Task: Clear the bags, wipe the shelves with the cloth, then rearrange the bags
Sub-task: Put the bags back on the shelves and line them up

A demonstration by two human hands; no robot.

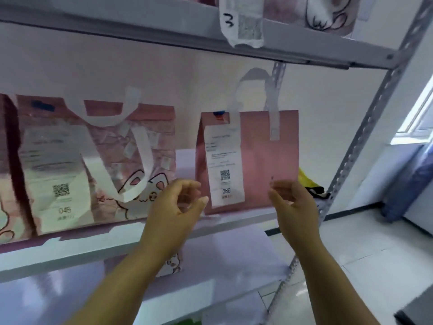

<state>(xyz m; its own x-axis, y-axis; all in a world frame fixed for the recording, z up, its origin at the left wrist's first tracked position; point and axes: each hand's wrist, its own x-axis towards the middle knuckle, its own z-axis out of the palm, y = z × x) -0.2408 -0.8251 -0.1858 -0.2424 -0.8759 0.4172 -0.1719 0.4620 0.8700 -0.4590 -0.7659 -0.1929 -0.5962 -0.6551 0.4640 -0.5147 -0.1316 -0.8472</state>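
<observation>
The plain pink bag (262,160) (label 368) stands upright on the middle shelf (93,245). The left hand (178,207) and right hand (295,205) flank its lower corners, fingers loosely curled, holding nothing. The cat-print bag (110,148) (label 045) stands to its left.

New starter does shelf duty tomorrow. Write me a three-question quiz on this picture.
1. True or false: the small pink bag lies flat on the shelf.
2. Which number is on that bag's label? A 045, B 366, C 3.
3. Fill in: the bag with the cat drawing stands to the small bag's ____.
Key: 1 false, it stands upright; 2 B; 3 left.
</observation>
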